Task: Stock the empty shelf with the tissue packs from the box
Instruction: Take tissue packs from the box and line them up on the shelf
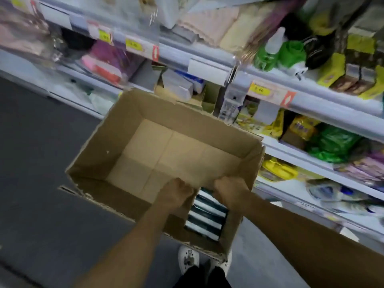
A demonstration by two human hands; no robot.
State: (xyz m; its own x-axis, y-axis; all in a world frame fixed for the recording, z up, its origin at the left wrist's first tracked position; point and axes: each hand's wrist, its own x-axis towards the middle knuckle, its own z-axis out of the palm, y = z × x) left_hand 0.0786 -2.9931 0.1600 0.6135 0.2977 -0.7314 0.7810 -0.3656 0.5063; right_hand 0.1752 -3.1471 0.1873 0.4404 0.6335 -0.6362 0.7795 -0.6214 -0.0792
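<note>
We reach into the cardboard box (116, 142) beside the shelves (307, 96).
Our left hand (176, 193) and right hand (230, 189) each curl around tissue packs (207, 217) stacked beneath them.

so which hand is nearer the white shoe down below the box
Left. The left hand sits almost straight above the white shoe in the picture, gripping the box's near wall; the right hand grips farther to the right, by the tissue packs.
</note>
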